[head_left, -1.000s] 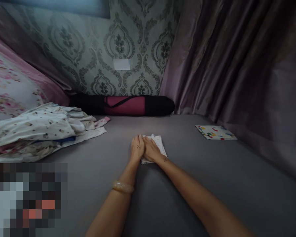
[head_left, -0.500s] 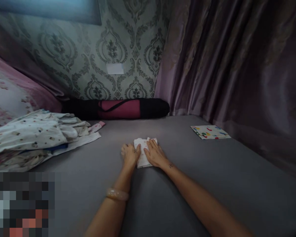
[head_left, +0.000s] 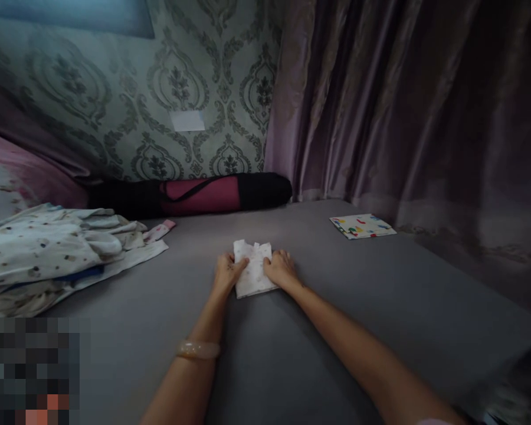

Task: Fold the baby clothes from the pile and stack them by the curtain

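Note:
A small white folded garment [head_left: 253, 273] with a faint print lies on the grey bed sheet [head_left: 265, 342], between both hands. My left hand [head_left: 229, 271] grips its left edge, thumb on top and the other fingers curled along the side. On the opposite edge, my right hand [head_left: 282, 268] holds it the same way, thumb over the cloth and fingers bent at the side. The fingertips of both hands are hidden, so I cannot tell how far they reach under the cloth. A bracelet [head_left: 199, 349] circles my left forearm.
Loose clothes [head_left: 48, 248] are heaped on the left. A folded cloth with a colourful print [head_left: 363, 226] lies at the right, near the curtain [head_left: 336, 106]. Along the patterned wall stretches a long black and dark pink bag [head_left: 203, 193]. Something dark and blurred sits at the lower right corner.
My right hand has moved from lying flat on the folded garment to gripping its right edge. My left hand has closed at the left edge. The whole view has shifted slightly.

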### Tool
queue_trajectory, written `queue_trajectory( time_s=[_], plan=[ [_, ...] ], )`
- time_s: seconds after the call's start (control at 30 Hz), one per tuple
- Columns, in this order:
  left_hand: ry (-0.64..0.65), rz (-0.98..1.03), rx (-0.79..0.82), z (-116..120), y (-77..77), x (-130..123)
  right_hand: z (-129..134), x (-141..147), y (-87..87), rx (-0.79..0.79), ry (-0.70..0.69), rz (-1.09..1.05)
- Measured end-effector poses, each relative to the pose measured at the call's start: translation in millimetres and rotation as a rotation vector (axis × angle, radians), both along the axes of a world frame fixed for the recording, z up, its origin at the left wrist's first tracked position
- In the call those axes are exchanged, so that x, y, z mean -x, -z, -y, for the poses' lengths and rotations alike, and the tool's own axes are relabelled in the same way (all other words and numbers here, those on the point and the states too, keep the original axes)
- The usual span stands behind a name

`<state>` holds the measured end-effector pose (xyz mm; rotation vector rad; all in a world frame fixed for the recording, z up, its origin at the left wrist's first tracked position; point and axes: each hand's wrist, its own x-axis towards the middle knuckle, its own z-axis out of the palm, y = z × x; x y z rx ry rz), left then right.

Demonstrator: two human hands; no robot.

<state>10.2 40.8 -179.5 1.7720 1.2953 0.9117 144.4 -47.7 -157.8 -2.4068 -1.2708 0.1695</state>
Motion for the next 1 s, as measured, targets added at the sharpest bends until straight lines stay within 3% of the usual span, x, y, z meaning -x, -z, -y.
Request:
queue_trajectory(
  time_s=[0.27, 0.37, 0.53, 0.73, 0.9, 1.0],
  plan=[
    [0.092, 0.605, 0.555, 10.3, -16.9, -11.1, -5.9, -16.8, -2.0, -0.059, -0.012, -0.286],
    [0.083, 0.734, 0.682, 14.0, -26.7, -9.6, -1.8, -19.6, -1.7, -0.15, -0.032, -0.42],
    [0.236, 0.793, 0.95, 19.6, -39.9, -2.9, 6.0, -18.5, -2.7, -0.27, -0.07, -0.643],
    [0.261, 0.86, 0.994, 26.6, -46.6, -6.7, 15.0, -28.9, -10.0, -0.319, -0.054, -1.146],
    [0.098, 1.063, 0.959, 27.3, -47.7, -20.8, 45.6, -51.5, -23.7, -0.123, -0.318, -1.503],
    [-0.023, 1.198, 0.839, 29.1, -47.7, -30.4, 60.5, -54.1, -32.4, -0.228, -0.394, -1.512]
  ],
)
